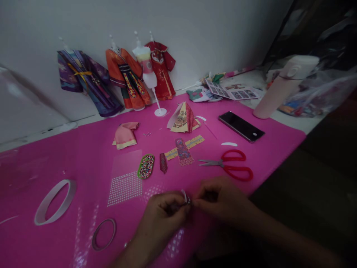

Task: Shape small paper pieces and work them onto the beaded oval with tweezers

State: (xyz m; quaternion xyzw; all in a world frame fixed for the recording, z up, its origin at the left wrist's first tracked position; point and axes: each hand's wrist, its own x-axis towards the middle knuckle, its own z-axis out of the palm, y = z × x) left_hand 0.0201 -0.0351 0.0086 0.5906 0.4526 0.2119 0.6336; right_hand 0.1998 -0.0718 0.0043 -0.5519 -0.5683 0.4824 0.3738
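Note:
Low in the middle of the view, my left hand (167, 210) pinches a small dark piece with a white strip (184, 196); its exact kind is too small to make out. Fingertips of my right hand (220, 199) are pressed together close against that piece, and what they hold, if anything, is hidden. Just beyond my right hand lie scissors with red handles (237, 167). A green dish of mixed beads (145, 166) and a sheet of white stick-on pearls (125, 189) lie beyond my left hand. Cut patterned fabric pieces (184, 150) lie between them and the scissors.
Doll robes (86, 80) and a white mannequin stand (150, 80) line the wall. A folded skirt (182, 118), pink garment (126, 134), phone (241, 126) and bottle (286, 87) stand or lie farther back. Tape rolls (55, 203) are at left on the pink mat (92, 149).

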